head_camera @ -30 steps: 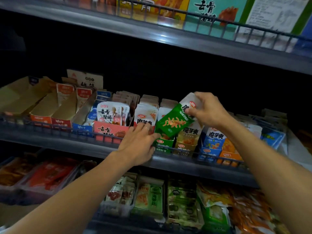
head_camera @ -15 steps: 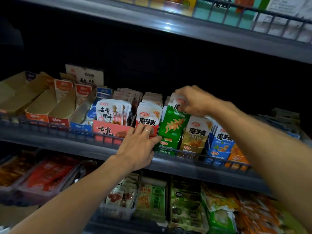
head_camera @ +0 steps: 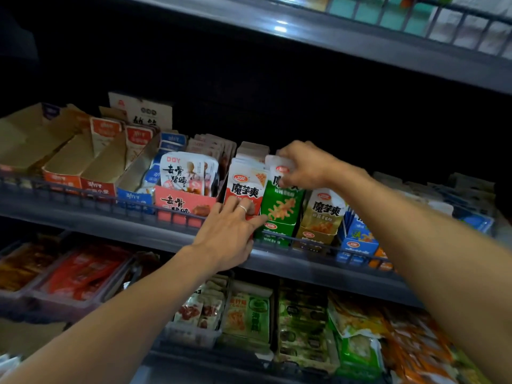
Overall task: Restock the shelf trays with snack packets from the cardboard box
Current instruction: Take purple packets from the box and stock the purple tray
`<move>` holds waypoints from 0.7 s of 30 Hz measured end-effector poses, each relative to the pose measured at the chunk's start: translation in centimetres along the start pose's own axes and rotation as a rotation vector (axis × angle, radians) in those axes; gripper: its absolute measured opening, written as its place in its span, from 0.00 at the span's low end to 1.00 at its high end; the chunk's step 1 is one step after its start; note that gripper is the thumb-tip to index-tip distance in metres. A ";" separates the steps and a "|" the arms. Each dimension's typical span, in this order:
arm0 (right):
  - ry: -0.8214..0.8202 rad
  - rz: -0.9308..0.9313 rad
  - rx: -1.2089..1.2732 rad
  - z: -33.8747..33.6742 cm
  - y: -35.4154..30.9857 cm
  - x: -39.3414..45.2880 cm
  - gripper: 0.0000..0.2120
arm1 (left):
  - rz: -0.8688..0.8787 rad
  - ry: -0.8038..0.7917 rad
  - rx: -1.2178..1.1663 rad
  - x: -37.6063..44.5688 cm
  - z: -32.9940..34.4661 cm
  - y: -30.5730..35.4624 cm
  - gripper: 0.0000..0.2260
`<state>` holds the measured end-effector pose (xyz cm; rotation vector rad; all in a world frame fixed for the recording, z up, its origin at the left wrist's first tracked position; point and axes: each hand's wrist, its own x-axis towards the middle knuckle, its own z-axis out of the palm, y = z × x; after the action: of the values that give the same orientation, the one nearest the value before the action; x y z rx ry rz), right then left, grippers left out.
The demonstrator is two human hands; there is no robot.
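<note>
On the dim middle shelf (head_camera: 318, 261), the right hand (head_camera: 304, 164) pinches the green packet (head_camera: 281, 200) upright in its green tray (head_camera: 274, 232), right of the red packet (head_camera: 245, 184) that the flat-fingered left hand (head_camera: 230, 231) steadies; push it straight down, then release.

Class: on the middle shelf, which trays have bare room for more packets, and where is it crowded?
Bare room: the open cardboard trays at the left, bordered by the blue tray. Crowded: the red, green and gold packet rows, where the left hand and right hand work.
</note>
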<state>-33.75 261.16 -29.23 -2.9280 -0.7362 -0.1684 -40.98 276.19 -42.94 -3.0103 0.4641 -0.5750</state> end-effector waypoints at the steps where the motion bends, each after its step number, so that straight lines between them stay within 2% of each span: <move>1: -0.005 0.030 0.018 0.7 0.2 -0.1 0.12 | 0.006 -0.001 -0.004 0.0 0.0 0.0 0.27; 3: 0.010 0.106 0.005 1.9 0.7 -0.5 0.22 | 0.015 0.002 -0.005 0.0 -0.1 -0.1 0.26; 5: 0.026 0.111 -0.085 2.5 1.1 -0.6 0.25 | 0.014 0.006 -0.001 0.0 -0.1 -0.1 0.26; 10: 0.119 0.080 -0.155 2.4 0.8 -1.1 0.19 | 0.020 0.010 -0.009 0.0 0.0 -0.2 0.26; 13: 0.149 0.094 -0.295 3.2 0.4 -1.6 0.21 | 0.015 0.015 -0.023 0.0 0.1 -0.2 0.26; 21: 0.147 0.049 -0.276 2.1 0.2 -2.6 0.26 | 0.058 -0.048 -0.020 -0.3 -1.2 -0.1 0.28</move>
<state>-35.74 260.13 -31.63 -3.1426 -0.6660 -0.5138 -41.68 276.43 -41.95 -3.0101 0.5552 -0.4954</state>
